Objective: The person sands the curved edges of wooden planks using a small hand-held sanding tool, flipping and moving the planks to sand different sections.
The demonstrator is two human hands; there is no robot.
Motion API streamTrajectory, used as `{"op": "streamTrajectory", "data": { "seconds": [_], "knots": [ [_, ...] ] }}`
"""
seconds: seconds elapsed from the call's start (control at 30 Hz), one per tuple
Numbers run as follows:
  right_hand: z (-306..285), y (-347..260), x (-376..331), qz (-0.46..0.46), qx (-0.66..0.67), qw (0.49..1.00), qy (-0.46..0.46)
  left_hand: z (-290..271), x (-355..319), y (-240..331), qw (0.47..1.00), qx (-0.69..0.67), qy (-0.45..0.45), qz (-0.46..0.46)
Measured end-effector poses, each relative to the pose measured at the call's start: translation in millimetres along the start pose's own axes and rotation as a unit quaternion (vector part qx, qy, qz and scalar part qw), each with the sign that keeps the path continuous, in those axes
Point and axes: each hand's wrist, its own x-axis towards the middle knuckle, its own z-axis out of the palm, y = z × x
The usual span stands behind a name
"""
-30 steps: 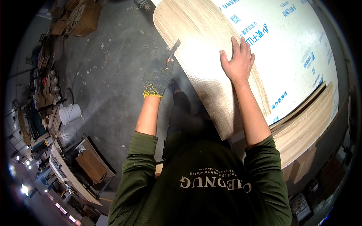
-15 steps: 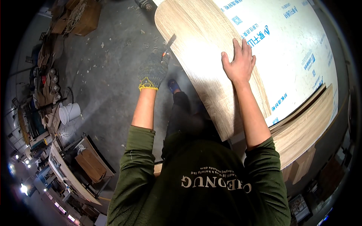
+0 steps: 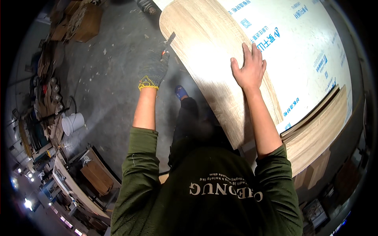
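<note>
My left hand (image 3: 152,70) wears a dark grey knitted glove with a yellow cuff. It is closed around a narrow flat metal tool (image 3: 170,39), like a file, with an orange spot near the grip. In the picture the tool's tip overlaps the left edge of a wood-grain board (image 3: 201,53) with a rounded far corner; whether it touches cannot be told. Bare and with fingers spread, my right hand (image 3: 251,72) lies flat on that board near its right edge, fingertips by the white printed sheet.
Beneath the board lies a white sheet with blue print (image 3: 303,51). More wood-grain boards (image 3: 319,129) lean at the right. On the grey floor (image 3: 118,67) at left are a white bucket (image 3: 73,124), cardboard (image 3: 88,24) and scraps. Another person's shoe (image 3: 146,6) shows at the top.
My left hand and the tool have shifted a little to the left, so less of the tool overlaps the board. My right hand stays on the board.
</note>
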Motion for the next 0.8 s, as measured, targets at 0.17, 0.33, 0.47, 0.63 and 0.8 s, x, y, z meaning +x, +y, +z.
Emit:
{"op": "streamTrajectory", "data": {
  "seconds": [0.17, 0.33, 0.47, 0.63, 0.8],
  "knots": [
    [1.2, -0.9, -0.7, -0.002, 0.001, 1.0, 0.003, -7.5, 13.3, -7.9, 1.0, 0.014, 0.0, -0.002],
    [-0.8, 0.5, -2.0, -0.003, 0.011, 1.0, 0.003, -5.2, 28.9, -18.7, 1.0, 0.024, -0.004, 0.011],
    [-2.0, -0.7, -2.6, 0.001, 0.008, 1.0, 0.003, -3.7, 39.3, -28.7, 0.999, 0.02, 0.012, 0.034],
    [-4.0, 1.8, -1.4, -0.014, 0.023, 1.0, 0.016, -11.0, 56.7, -27.8, 0.999, 0.043, -0.02, 0.018],
    [-3.3, 0.3, 3.4, -0.025, 0.022, 0.999, 0.022, -30.2, 75.3, -26.3, 0.998, -0.018, 0.006, 0.053]
  ]
}}
